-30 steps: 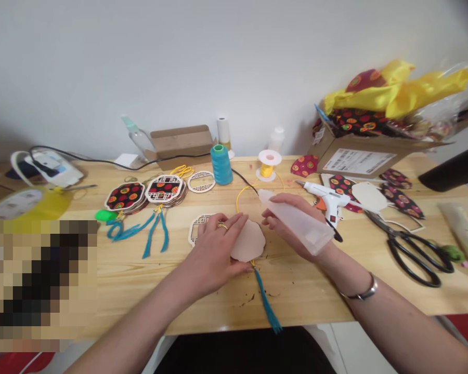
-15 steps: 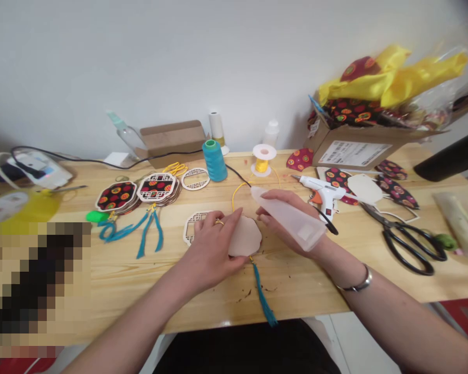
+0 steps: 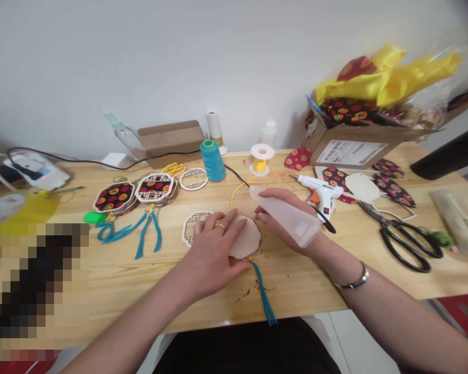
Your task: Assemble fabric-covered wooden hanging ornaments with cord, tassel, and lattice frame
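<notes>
The scene has slid a little to the left in view since a second ago, while the hands and what they hold keep nearly the same places over the tabletop (image 3: pixel 171 306). The pale scalloped plaque (image 3: pixel 248 244) lies flat near the middle, its blank face up. The left hand (image 3: pixel 214 246) rests over its left part, fingers spread, the index finger lying on the face and the thumb by the near edge. Those fingers also cover part of an openwork frame (image 3: pixel 187 232) just left of the plaque. The right hand (image 3: pixel 281 234) has its fingers closed around a translucent bottle (image 3: pixel 287 216), tilted with its narrow end toward the far left; whether this hand touches the plaque cannot be told. A teal tassel (image 3: pixel 265 298) runs from the plaque toward the near edge, and a yellow cord (image 3: pixel 233 196) leads away on the far side. Farther back stand a teal thread cone (image 3: pixel 212 162) and a spool of yellow cord (image 3: pixel 260 166). To the right lie a white glue gun (image 3: pixel 324 191) and black-handled scissors (image 3: pixel 384 222).
</notes>
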`<state>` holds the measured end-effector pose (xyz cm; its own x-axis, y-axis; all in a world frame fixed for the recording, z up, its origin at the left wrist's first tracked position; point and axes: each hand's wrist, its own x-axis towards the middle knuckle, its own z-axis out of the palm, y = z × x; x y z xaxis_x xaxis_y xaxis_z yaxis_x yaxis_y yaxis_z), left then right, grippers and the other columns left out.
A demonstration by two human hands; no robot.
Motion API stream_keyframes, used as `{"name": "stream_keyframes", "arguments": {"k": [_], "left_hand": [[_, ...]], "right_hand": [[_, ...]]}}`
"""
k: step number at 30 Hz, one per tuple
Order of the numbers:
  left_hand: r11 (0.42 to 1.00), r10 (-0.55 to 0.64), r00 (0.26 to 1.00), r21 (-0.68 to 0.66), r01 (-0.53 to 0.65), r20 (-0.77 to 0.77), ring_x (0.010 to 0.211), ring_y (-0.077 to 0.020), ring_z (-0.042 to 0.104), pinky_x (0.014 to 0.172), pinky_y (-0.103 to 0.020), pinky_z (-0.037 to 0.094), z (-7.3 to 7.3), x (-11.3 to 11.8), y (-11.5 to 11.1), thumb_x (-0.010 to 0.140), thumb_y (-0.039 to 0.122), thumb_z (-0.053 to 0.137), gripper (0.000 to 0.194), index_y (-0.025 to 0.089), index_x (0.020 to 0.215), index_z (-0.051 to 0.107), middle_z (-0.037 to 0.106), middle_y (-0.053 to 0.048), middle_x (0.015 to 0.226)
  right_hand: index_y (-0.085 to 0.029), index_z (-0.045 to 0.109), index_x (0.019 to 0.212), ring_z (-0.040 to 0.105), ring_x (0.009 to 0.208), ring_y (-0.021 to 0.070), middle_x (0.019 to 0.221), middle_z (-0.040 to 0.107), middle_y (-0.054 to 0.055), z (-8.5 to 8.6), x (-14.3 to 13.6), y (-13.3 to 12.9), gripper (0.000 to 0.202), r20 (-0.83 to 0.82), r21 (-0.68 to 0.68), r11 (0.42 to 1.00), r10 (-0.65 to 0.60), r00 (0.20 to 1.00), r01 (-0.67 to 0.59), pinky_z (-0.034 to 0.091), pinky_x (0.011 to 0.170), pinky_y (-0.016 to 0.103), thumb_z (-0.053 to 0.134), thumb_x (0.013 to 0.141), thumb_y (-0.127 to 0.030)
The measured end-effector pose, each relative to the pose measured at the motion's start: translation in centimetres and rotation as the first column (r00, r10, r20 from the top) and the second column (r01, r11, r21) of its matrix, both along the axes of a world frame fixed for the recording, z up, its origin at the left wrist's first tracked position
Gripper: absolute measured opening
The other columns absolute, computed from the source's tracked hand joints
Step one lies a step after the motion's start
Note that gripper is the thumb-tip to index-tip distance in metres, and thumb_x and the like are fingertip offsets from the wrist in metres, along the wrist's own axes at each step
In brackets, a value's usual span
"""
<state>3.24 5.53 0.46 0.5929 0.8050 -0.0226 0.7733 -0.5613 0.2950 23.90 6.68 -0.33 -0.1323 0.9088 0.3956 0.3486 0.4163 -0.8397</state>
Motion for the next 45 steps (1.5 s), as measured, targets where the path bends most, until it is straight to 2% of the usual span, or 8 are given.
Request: {"name": "stream_keyframes", "arguments": {"k": [3,8,13,18,24,30,36,45], "left_hand": [[1.000,-0.021,1.000,-0.020,0.021,-0.021,0.130,-0.0396,0.030,0.098,-0.059,0.027,0.6,0.0,0.1,0.076,0.044,0.063,0.068,0.026,0.138,0.040,0.030,-0.012,0.154],[0.976,-0.194,0.978,-0.120,0.184,-0.082,0.130,-0.0404,0.028,0.096,-0.060,0.030,1.9,0.1,1.2,0.076,0.026,0.061,0.070,0.034,0.141,0.035,0.027,-0.004,0.156],[0.935,-0.323,0.941,-0.184,0.302,-0.098,0.136,-0.0374,0.024,0.100,-0.054,0.029,1.9,0.1,2.3,0.074,0.017,0.063,0.077,0.041,0.141,0.033,0.029,-0.002,0.154],[0.924,-0.352,0.934,-0.184,0.336,-0.064,0.135,-0.0346,0.029,0.099,-0.049,0.032,1.1,0.1,2.8,0.074,0.014,0.063,0.073,0.043,0.137,0.039,0.037,-0.001,0.151],[0.910,-0.382,0.924,-0.184,0.371,-0.030,0.134,-0.0372,0.031,0.096,-0.053,0.035,0.7,0.0,3.1,0.075,0.014,0.062,0.070,0.045,0.134,0.041,0.041,-0.001,0.148],[0.906,-0.394,0.914,-0.208,0.368,-0.099,0.133,-0.0352,0.029,0.099,-0.051,0.032,1.0,0.2,3.2,0.075,0.014,0.060,0.073,0.045,0.137,0.038,0.036,0.000,0.151],[0.902,-0.406,0.914,-0.167,0.398,-0.018,0.126,-0.0337,0.038,0.095,-0.046,0.035,0.6,0.1,3.4,0.074,0.017,0.060,0.069,0.044,0.135,0.043,0.045,0.000,0.144],[0.876,-0.480,0.862,-0.141,0.461,-0.164,0.129,-0.0321,0.032,0.097,-0.047,0.036,1.3,0.1,3.1,0.083,0.019,0.056,0.059,0.041,0.135,0.040,0.040,0.001,0.147]], "right_hand": [[-0.026,0.055,0.115,0.069,0.091,0.0187,0.102,0.070,0.005,0.0,0.0,0.0,0.036,-0.010,0.003,1.000,0.004,1.000,-0.004,0.056,0.083,0.036,0.065,0.080,-0.026],[-0.025,0.055,0.114,0.069,0.093,0.0183,0.106,0.069,0.005,0.1,0.1,0.0,0.035,-0.005,0.030,1.000,0.010,1.000,-0.010,0.055,0.083,0.034,0.065,0.080,-0.026],[-0.025,0.054,0.113,0.068,0.092,0.0171,0.108,0.069,0.005,0.5,0.1,-0.1,0.034,0.005,0.026,1.000,0.018,1.000,-0.018,0.055,0.082,0.033,0.065,0.080,-0.025],[-0.025,0.055,0.111,0.069,0.087,0.0165,0.106,0.069,0.005,0.6,0.0,-0.1,0.033,-0.006,0.019,1.000,0.013,1.000,-0.013,0.056,0.079,0.033,0.065,0.080,-0.024],[-0.024,0.055,0.111,0.069,0.080,0.0153,0.103,0.070,0.005,0.6,-0.1,-0.1,0.033,-0.002,0.012,1.000,0.010,1.000,-0.010,0.056,0.075,0.031,0.064,0.079,-0.023],[-0.025,0.056,0.112,0.069,0.087,0.0168,0.105,0.069,0.004,0.4,0.0,0.0,0.034,0.000,0.002,1.000,-0.003,1.000,0.003,0.055,0.080,0.033,0.064,0.080,-0.023],[-0.026,0.055,0.115,0.069,0.089,0.0171,0.105,0.069,0.004,0.1,0.1,0.0,0.035,0.007,0.013,1.000,-0.012,1.000,0.011,0.054,0.082,0.033,0.064,0.081,-0.023],[-0.027,0.055,0.113,0.068,0.090,0.0176,0.108,0.068,0.004,0.3,0.1,0.1,0.035,0.026,0.015,1.000,-0.016,1.000,0.015,0.054,0.084,0.034,0.065,0.080,-0.023]]}}
